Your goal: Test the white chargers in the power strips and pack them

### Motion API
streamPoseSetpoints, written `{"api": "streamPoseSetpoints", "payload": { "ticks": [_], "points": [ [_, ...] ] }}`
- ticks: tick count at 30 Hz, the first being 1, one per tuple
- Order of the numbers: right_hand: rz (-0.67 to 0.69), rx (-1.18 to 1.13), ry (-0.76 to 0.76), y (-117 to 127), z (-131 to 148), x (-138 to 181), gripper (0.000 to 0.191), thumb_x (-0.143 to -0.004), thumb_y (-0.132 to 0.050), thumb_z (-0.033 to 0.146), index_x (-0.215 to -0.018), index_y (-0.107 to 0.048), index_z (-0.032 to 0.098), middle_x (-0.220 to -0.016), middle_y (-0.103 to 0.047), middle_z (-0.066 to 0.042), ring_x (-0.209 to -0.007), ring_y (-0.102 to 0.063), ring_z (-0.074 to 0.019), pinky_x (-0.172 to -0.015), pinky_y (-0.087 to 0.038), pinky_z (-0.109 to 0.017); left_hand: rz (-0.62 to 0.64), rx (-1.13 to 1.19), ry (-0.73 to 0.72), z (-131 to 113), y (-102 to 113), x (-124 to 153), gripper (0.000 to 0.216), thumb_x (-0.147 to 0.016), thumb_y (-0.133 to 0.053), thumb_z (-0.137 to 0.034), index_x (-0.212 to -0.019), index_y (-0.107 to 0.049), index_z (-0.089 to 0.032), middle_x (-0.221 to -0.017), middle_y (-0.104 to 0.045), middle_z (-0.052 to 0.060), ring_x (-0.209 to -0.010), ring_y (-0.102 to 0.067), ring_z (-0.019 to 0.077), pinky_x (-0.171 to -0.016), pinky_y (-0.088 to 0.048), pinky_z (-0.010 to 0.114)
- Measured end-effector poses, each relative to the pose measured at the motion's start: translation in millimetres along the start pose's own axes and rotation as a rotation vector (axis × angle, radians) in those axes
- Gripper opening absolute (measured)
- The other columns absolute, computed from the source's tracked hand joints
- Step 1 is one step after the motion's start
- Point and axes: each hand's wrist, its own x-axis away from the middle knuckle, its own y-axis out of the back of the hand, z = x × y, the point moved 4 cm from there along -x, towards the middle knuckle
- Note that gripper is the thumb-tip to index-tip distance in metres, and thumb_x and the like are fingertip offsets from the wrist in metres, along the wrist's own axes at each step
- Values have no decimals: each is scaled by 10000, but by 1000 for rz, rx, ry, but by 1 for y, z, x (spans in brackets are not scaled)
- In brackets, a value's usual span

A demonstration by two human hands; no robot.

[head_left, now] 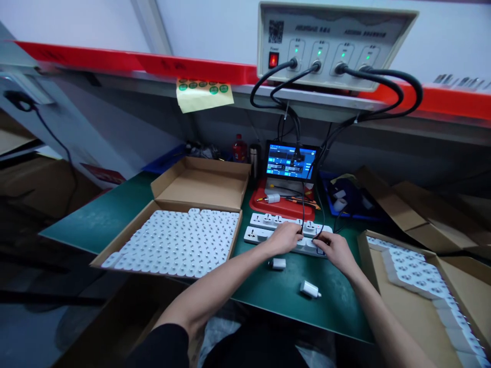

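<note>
My left hand [286,238] reaches over two white power strips, its fingers closed at the end of a thin black cable [303,207]. Close by on the right, my right hand [338,250] pinches the end of a second black cable [322,212] above the front power strip [251,234]. The cable ends are hidden by my fingers. Behind lies the rear power strip [261,219] with several sockets. Nearer to me, a white charger [278,263] and another white charger [310,289] lie on the green table mat [264,289].
An open cardboard box [233,240] full of white chargers stands left; a partly filled cardboard box [383,278] stands right. Behind the strips are a red tray [264,204] and a lit screen [286,168]. Thick cables hang from a tester box [333,30] on the shelf.
</note>
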Motion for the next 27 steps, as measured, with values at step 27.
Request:
{"api": "streamPoseSetpoints", "payload": {
  "ticks": [27],
  "points": [
    [57,678,364,-81,89,-8,406,-1129,-412,314,-1451,-638,212,-1400,-731,-156,-942,-786,-273,-665,-553,-339,66,-396,111,91,64,67,314,-952,-787,-296,-1241,-715,-199,-1231,-797,126,-1168,-756,334,-926,-595,389]
  ]
}}
